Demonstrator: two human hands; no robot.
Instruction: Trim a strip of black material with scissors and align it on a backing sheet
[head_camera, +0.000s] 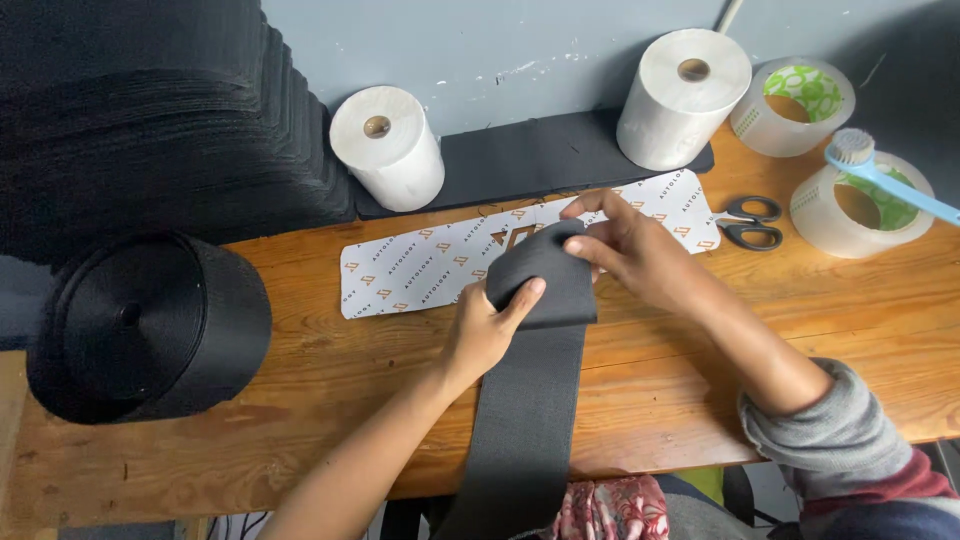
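Head view: your left hand (483, 335) and right hand (630, 250) both pinch folded end of dark grey strap (530, 400), frame centre, over printed white card (420, 265) on wooden desk (300, 420); scissors (750, 222) right.

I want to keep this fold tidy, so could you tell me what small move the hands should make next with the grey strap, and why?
Probably press the folded end flat. The left hand pinches the fold of the grey strap with its thumb on top, the right hand holds the far edge, and the loop bulges above the wooden table beside the printed card.
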